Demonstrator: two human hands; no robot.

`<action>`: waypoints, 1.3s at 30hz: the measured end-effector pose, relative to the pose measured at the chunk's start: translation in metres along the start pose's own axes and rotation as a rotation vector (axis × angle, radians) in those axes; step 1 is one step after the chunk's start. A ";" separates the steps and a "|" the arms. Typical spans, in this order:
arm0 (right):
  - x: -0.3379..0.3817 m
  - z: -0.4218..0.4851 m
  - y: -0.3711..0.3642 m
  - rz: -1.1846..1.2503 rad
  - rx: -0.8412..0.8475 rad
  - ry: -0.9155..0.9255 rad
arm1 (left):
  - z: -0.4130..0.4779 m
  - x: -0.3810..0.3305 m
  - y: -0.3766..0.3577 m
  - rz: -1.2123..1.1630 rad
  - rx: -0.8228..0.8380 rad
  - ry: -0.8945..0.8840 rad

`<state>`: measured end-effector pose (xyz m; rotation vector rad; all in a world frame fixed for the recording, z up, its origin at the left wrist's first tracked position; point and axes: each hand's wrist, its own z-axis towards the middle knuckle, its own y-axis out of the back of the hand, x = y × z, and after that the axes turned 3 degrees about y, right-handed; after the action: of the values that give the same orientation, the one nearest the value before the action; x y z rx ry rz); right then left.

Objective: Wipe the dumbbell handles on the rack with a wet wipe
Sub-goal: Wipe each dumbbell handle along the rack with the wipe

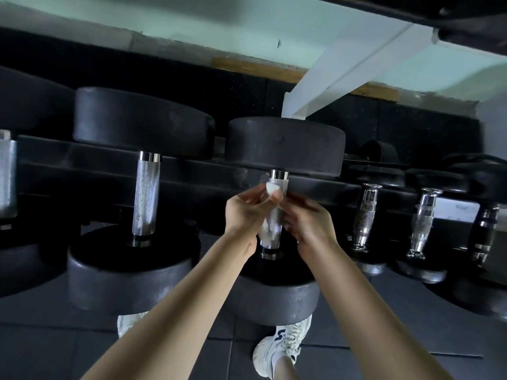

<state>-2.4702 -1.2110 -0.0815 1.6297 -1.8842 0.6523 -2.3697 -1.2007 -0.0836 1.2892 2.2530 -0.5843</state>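
I see the fingers of the left hand (247, 212) pinch the bunched wet wipe (272, 187) against the dumbbell handle (275, 215) on the rack (192, 171) — likely so it bites into the knurling. Fingers of the right hand (310, 223) curl just opposite, probably steadying — whether they grip, I cannot tell.

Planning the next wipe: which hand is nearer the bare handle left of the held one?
Left. Left hand sits right of the bare handle; right hand farther right, beyond the held handle.

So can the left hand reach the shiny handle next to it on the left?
Probably yes. The left hand pinches the wet wipe one dumbbell over from that handle, with only open air between them.
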 end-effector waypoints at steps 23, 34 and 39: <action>0.005 -0.012 0.015 -0.200 0.133 -0.097 | 0.000 0.005 0.036 0.578 0.276 0.017; 0.009 -0.046 0.022 -0.541 0.059 0.365 | -0.031 -0.006 0.031 0.639 0.002 -0.115; -0.002 -0.065 0.011 -0.618 0.204 0.502 | -0.055 -0.029 0.022 0.279 0.321 0.189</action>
<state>-2.4749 -1.1635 -0.0363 1.8289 -0.9175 0.8865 -2.3482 -1.1782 -0.0258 1.8507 2.1266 -0.7684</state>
